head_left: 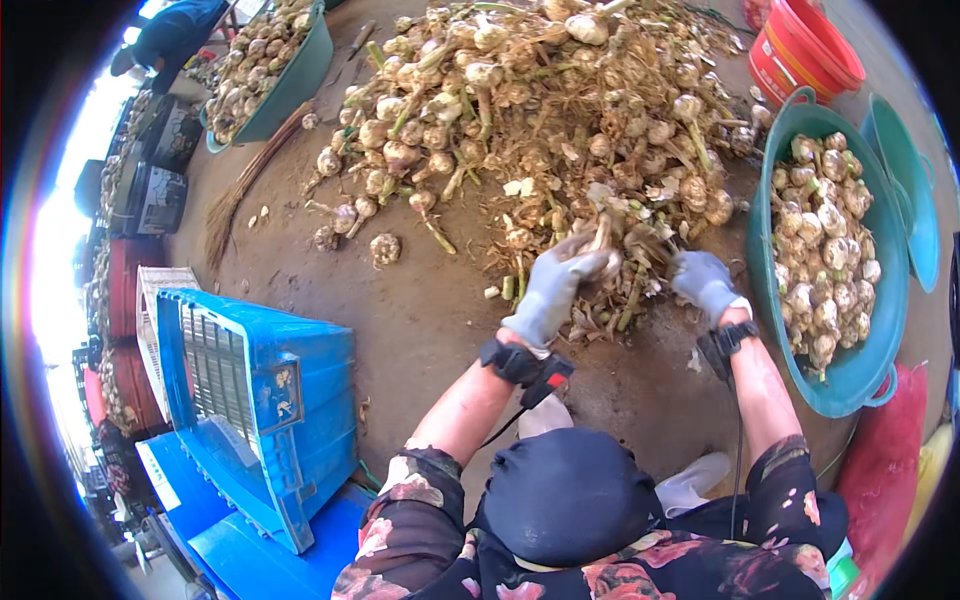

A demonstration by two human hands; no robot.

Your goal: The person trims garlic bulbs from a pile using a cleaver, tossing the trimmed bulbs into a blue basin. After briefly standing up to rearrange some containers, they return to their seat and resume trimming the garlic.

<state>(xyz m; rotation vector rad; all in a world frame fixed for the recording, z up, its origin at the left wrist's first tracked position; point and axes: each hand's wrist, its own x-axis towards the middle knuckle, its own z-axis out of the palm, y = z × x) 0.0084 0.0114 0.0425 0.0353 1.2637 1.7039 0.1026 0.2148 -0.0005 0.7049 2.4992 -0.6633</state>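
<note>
My left hand [546,296], in a grey-white glove, is closed at the near edge of a large heap of garlic [540,110]. A pale garlic stalk [601,232] rises from between its fingers, which are partly blurred. My right hand [704,284], gloved alike, is curled closed a little to the right, beside the same heap; what it holds, if anything, is hidden. Cut stalks and dry skins [630,285] lie between the two hands. Both wrists wear black straps with a small device.
On the right stands a green tub [778,290] of trimmed garlic bulbs, with a red bucket [790,55] beyond it. A blue crate [310,400] lies at the left. Farther off are a straw broom [250,190], another green tub [290,95] of garlic and a bent-over person [175,40].
</note>
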